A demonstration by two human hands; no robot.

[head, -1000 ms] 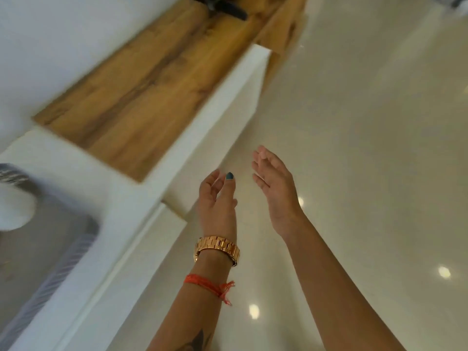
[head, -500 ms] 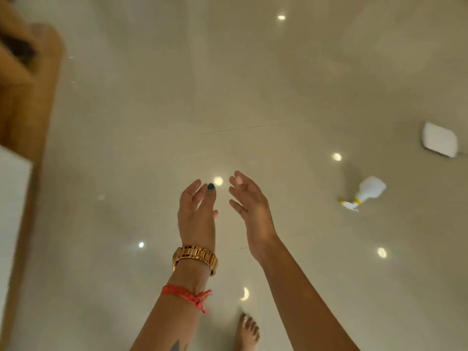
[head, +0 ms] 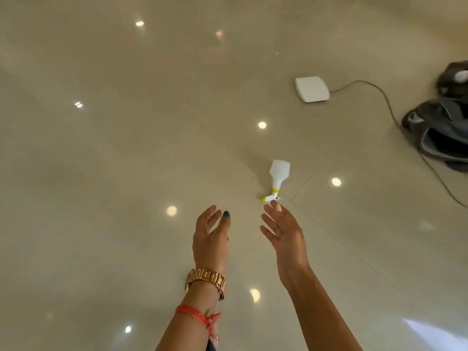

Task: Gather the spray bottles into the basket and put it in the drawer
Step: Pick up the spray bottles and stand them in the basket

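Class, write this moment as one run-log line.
stage: reaching | left hand: open, empty | right hand: open, nearest spray bottle | bottle: lying on floor | basket: unseen

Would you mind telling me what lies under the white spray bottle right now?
The spray bottle lies on its side on the bare glossy tiled floor, beside a tile seam. The patch directly beneath it is hidden.

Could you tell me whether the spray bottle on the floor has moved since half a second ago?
Cannot tell: the spray bottle lies below-left of the white box as before; the camera moved.
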